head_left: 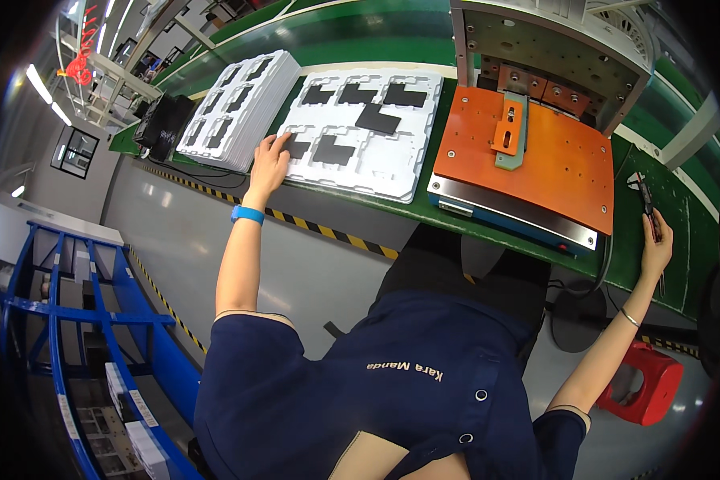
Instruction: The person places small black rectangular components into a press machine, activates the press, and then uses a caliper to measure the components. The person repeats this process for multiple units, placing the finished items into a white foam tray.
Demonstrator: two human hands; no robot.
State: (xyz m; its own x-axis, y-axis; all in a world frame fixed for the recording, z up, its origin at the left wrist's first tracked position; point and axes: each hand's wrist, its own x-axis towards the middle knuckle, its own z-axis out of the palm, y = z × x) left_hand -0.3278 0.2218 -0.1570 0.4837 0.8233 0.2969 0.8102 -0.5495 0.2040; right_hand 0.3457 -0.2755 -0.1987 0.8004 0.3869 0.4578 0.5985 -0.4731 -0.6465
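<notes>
Nearest the camera: dark blue shirt [376,400], both forearms going up and outward from it. Lower left, a blue metal rack [96,320] on the grey floor; lower right, a red plastic stool [644,382].

Left arm has a blue wristband [248,214]. Left hand [269,162] lies on the near left corner of a white moulded tray [392,172], fingers spread, fingertips touching a flat black piece [296,148] in a pocket there. Pressing down, not pinching; cannot tell if the piece is lifted. More black pieces sit in the other pockets; one [378,119] lies tilted across the middle of the tray.

Right arm, thin bracelet at the wrist, reaches far right. Right hand [656,244] is at the green bench edge [624,248], fingers curled round a slim dark tool [646,204] pointing away from the body. What kind of tool: too small to tell.

Between the hands, an orange plate fixture [552,160] on a metal base, just right of the tray, with a grey perforated machine head [544,48] above its far end.

Farther left, a stack of white trays [240,108] just beside the open tray, holding black pieces too. Yellow-black hazard tape [328,232] runs along the bench front.
</notes>
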